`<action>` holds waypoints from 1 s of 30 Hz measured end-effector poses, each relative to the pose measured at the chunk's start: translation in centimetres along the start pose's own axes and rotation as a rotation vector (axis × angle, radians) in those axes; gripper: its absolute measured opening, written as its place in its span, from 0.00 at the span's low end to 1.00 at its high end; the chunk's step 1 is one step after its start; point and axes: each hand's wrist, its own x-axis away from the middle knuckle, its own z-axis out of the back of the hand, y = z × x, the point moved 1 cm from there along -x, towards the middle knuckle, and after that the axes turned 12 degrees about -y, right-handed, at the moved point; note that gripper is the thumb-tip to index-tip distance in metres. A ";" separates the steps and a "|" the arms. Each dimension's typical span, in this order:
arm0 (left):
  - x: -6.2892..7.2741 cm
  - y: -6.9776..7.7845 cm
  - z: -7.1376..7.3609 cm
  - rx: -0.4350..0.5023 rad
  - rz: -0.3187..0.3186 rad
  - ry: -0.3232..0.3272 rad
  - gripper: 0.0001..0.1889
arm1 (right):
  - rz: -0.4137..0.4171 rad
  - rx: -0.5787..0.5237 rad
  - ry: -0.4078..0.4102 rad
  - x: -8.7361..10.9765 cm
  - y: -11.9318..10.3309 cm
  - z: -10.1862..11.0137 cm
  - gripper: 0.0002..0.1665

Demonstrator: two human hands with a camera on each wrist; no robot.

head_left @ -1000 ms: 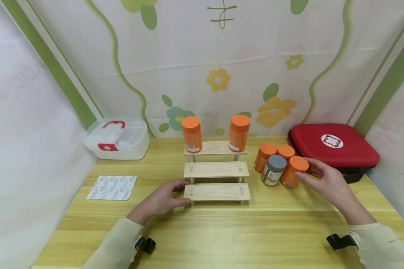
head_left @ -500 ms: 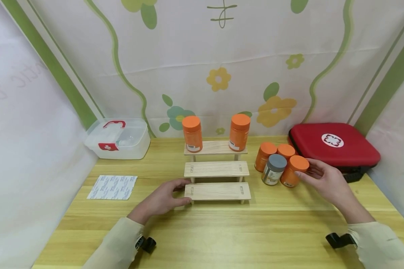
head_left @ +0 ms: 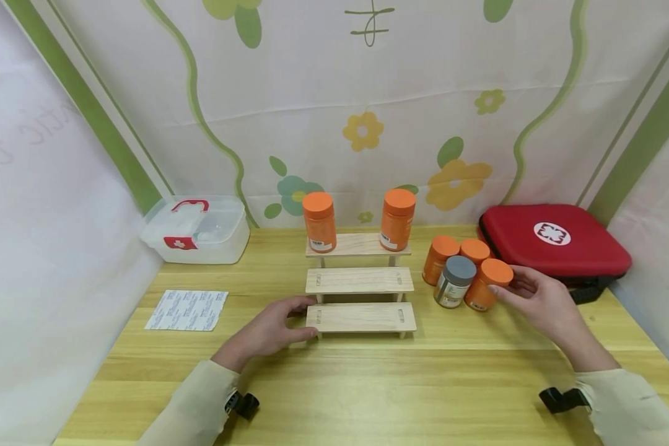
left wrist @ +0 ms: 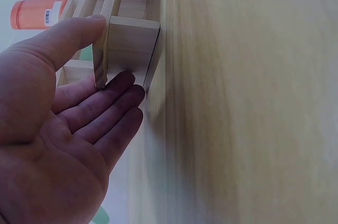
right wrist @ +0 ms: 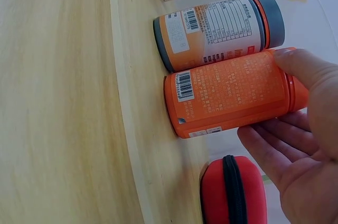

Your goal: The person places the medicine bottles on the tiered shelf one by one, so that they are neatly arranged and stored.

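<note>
A three-tier wooden stand (head_left: pixel 361 318) rises in steps at mid-table. At its left end my left hand (head_left: pixel 267 325) holds the lowest tier, thumb at the front edge and fingers behind; in the left wrist view the fingers (left wrist: pixel 113 113) reach under the board. To the right, my right hand (head_left: pixel 541 303) grips an orange jar (head_left: pixel 484 292), which stands upright on the table. The right thumb (right wrist: pixel 303 63) lies near the jar's lid, fingers on the opposite side. Close beside that jar stand a grey-lidded jar (head_left: pixel 453 286) and two more orange jars (head_left: pixel 440 263).
Two orange jars stand on the top tier, one left (head_left: pixel 319 226) and one right (head_left: pixel 397 223). A red first-aid case (head_left: pixel 580 248) lies behind my right hand. A clear first-aid box (head_left: pixel 217 238) and a printed white sheet (head_left: pixel 186 311) are on the left.
</note>
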 end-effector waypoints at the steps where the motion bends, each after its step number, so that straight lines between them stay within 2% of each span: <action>1: 0.0 0.0 0.0 -0.001 0.000 0.001 0.31 | -0.001 -0.002 0.002 0.0 0.0 0.0 0.42; 10: 0.0 -0.1 0.0 -0.003 -0.001 0.000 0.30 | 0.013 -0.001 0.032 0.3 -0.1 0.0 0.40; 17: -0.1 -0.1 0.0 -0.003 0.003 0.001 0.30 | 0.061 -0.010 0.098 1.0 -0.8 0.6 0.37; 24: 0.0 -0.1 0.0 0.000 0.002 0.003 0.30 | 0.074 -0.008 0.152 2.0 -1.5 1.5 0.35; 30: -0.1 -0.1 0.0 0.003 0.007 -0.002 0.31 | 0.124 0.001 0.212 2.7 -2.1 2.2 0.34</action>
